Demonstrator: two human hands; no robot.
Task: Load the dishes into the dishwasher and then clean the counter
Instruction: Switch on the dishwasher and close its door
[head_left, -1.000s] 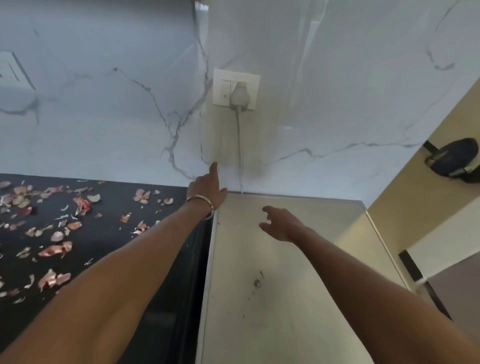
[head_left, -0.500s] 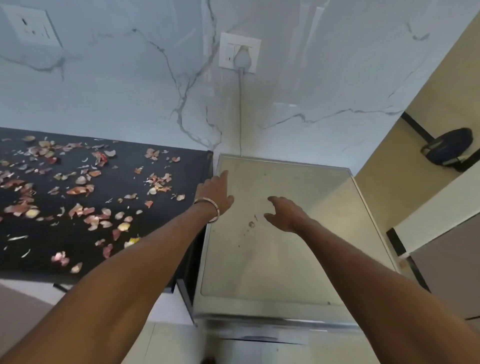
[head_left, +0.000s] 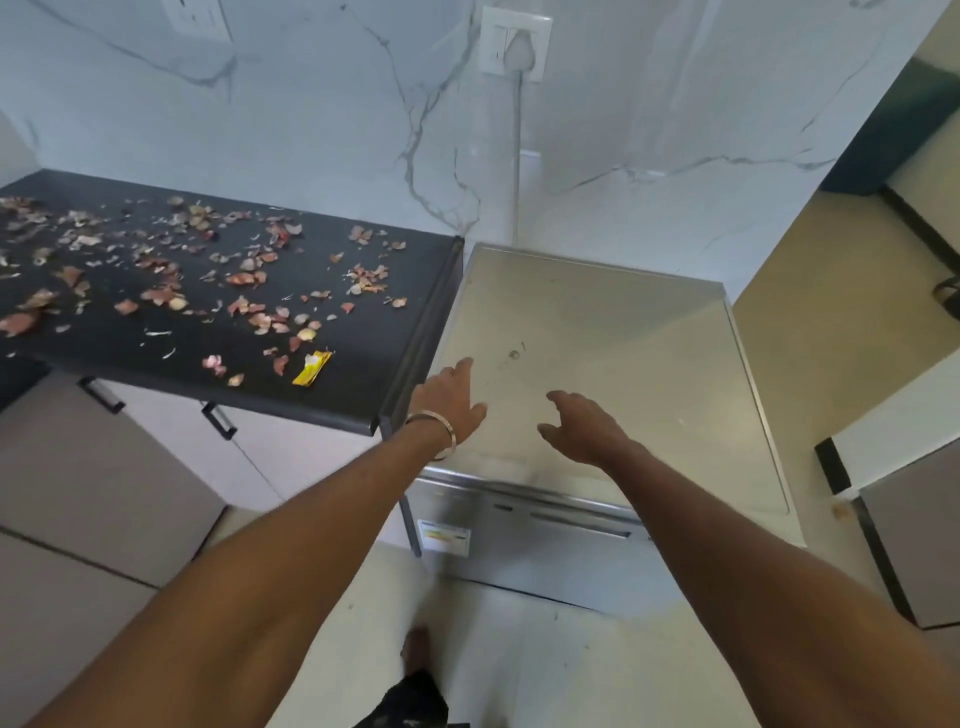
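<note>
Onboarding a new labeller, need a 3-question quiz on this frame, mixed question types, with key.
1. True or false: the left hand grips the recessed handle of the stainless steel dishwasher.
2. Multiple choice: what lies nearest the front edge of the black stone counter? A) yellow crumpled wrapper B) a white plate C) a steel spoon
3. Fill in: the white plug sits in the white wall socket, and its grey ___ runs down behind the dishwasher.

Key:
1. False; both the left hand and the right hand are open above the dishwasher top and hold nothing.
2. A, among the scattered reddish onion peels.
3. Cable.
</note>
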